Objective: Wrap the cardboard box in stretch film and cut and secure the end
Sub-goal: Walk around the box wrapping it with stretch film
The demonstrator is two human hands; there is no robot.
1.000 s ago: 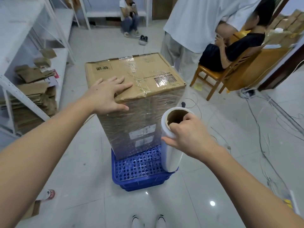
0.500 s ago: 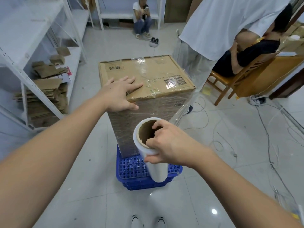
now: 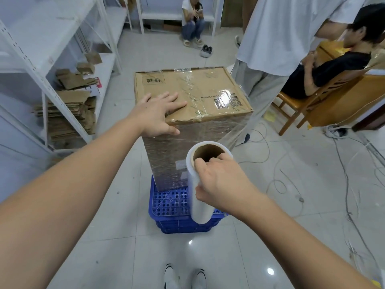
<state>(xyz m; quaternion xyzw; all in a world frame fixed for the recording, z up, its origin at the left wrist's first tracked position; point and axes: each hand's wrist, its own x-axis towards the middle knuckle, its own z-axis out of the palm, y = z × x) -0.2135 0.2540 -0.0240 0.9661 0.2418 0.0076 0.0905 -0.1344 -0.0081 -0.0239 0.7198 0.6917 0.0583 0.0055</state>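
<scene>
Midway through a wrapping job, a tall brown corrugated cardboard box (image 3: 193, 94) stands upright on a perforated blue plastic crate (image 3: 170, 203) on a glossy tiled floor (image 3: 125, 247), its front face already glazed with wrinkled, shiny clear film. The left hand (image 3: 155, 113) lies flat with fingers spread on the taped lid, thumb over the near top edge, steadying the box. The right hand (image 3: 218, 180) grips the top of an upright white roll of stretch film (image 3: 198, 197), fingertips hooked into its brown cardboard core. A taut, translucent sheet appears to run from the roll toward the box's right corner. Keeping that sheet tight and level, with each pass overlapping the previous one, should give a smooth, clinging layer.
</scene>
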